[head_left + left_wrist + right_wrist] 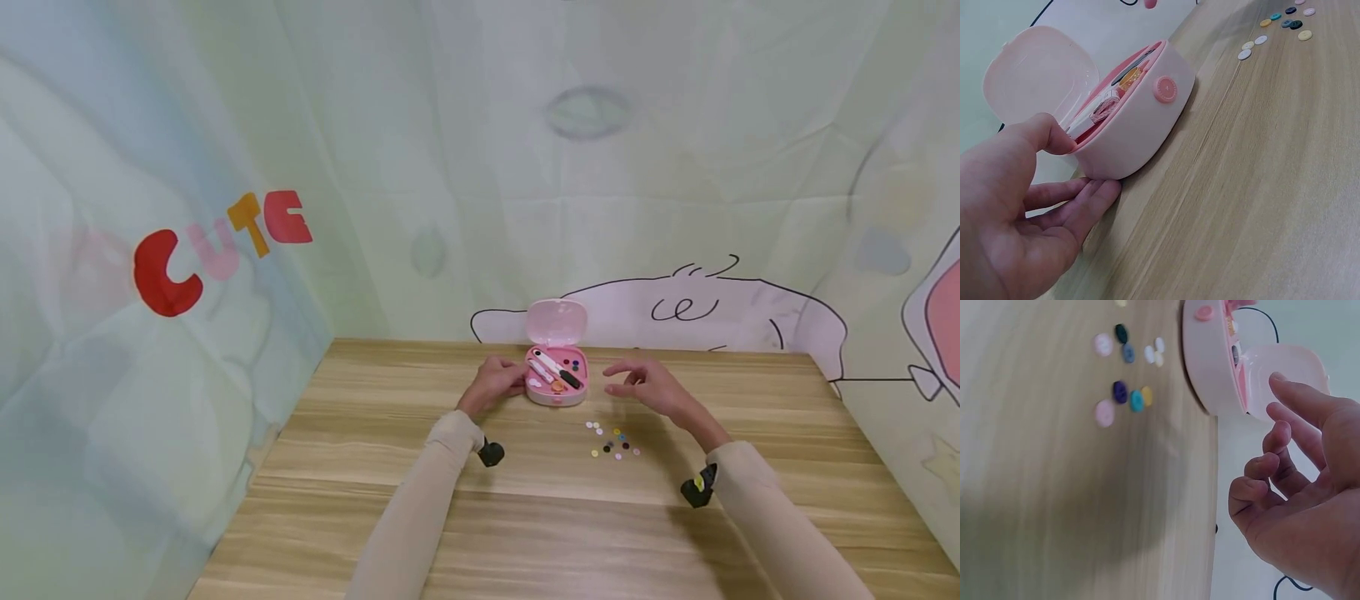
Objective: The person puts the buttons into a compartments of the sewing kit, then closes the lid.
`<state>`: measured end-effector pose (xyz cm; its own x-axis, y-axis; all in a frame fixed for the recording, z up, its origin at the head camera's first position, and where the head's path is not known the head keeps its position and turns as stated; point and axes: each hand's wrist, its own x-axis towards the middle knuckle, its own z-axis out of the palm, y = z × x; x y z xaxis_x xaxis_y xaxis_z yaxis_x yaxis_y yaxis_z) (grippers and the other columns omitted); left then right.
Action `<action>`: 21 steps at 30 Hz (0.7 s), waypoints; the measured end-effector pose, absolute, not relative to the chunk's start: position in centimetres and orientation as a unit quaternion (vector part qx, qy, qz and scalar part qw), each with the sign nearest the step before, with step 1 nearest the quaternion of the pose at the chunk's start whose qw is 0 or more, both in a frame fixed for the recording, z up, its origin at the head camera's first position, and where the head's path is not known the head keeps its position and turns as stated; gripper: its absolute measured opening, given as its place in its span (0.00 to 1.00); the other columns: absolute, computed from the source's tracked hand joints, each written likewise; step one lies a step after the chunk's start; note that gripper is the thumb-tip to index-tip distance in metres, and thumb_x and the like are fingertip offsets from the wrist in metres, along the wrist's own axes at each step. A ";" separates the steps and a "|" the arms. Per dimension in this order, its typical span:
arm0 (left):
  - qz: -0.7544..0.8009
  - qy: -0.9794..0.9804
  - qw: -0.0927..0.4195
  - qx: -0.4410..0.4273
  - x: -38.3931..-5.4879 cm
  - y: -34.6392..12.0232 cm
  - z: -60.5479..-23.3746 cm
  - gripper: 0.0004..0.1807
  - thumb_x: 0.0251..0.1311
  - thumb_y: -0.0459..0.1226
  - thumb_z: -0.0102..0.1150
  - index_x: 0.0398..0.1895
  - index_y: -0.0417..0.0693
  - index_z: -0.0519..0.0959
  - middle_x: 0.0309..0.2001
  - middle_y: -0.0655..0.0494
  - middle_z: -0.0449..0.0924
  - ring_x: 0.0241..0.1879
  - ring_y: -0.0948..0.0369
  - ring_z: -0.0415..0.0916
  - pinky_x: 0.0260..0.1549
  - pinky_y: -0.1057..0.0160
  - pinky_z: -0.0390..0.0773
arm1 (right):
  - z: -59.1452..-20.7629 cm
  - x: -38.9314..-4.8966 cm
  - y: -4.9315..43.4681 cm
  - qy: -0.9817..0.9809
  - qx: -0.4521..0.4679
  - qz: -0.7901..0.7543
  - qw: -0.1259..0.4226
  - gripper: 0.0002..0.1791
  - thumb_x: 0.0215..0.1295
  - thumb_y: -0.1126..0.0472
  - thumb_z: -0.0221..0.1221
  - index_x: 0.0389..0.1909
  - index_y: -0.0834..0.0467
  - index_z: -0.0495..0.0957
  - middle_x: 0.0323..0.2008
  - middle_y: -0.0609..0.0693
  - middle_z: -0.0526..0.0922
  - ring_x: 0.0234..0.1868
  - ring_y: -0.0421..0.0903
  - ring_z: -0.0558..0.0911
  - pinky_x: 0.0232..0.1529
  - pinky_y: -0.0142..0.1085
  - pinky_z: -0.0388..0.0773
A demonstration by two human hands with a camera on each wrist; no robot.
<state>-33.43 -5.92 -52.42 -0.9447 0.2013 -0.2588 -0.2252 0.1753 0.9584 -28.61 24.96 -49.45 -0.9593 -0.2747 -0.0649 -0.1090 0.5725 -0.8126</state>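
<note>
A pink and white sewing box (556, 398) stands on the table with its clear pink lid (556, 322) raised. Inside lie a white and black tool (567, 377), an orange round item (558, 386) and a few small dark buttons (575, 364). My left hand (1029, 200) grips the box's left corner, thumb over the rim and fingertips low against the side. To the right of the box, my right hand (647, 385) hovers with loosely bent fingers and nothing visible between them. Several loose buttons (1261, 40) in white, yellow, blue, pink and black are scattered in front of the box.
The wooden table (525, 533) runs back to a printed curtain (450, 167) just behind the box. Another curtain with coloured letters (168, 273) hangs along the left side. Each wrist carries a small black camera (491, 453).
</note>
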 end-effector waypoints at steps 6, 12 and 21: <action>0.642 0.748 0.168 -0.009 -33.5 -6.0 -52.5 0.14 0.71 0.35 0.60 0.49 0.30 0.83 0.43 0.43 0.86 0.38 0.60 0.84 0.44 0.62 0.87 | -49.7 -26.9 25.9 0.892 -0.124 -0.424 0.095 0.20 0.67 0.55 0.70 0.55 0.62 0.84 0.32 0.52 0.78 0.37 0.50 0.74 0.32 0.37 0.72; 0.642 0.748 0.170 -0.015 -33.5 -6.1 -52.5 0.14 0.72 0.35 0.61 0.50 0.30 0.83 0.44 0.43 0.85 0.38 0.59 0.84 0.44 0.62 0.87 | -50.9 -25.4 27.1 0.892 -0.143 -0.415 0.107 0.18 0.67 0.56 0.70 0.53 0.61 0.85 0.31 0.50 0.79 0.36 0.50 0.75 0.33 0.36 0.74; 0.648 0.742 0.170 -0.013 -33.5 -6.1 -52.6 0.14 0.71 0.35 0.61 0.50 0.30 0.83 0.44 0.44 0.85 0.39 0.60 0.83 0.44 0.63 0.87 | -52.2 -22.7 27.8 0.895 -0.161 -0.404 0.103 0.15 0.65 0.58 0.71 0.50 0.59 0.86 0.28 0.47 0.78 0.30 0.44 0.73 0.26 0.31 0.70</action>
<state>-33.46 -6.06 -52.62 -0.9417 0.2017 -0.2694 -0.2398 0.1593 0.9577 -22.68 27.78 -52.19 -0.9269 -0.3714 -0.0536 -0.2054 0.6216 -0.7560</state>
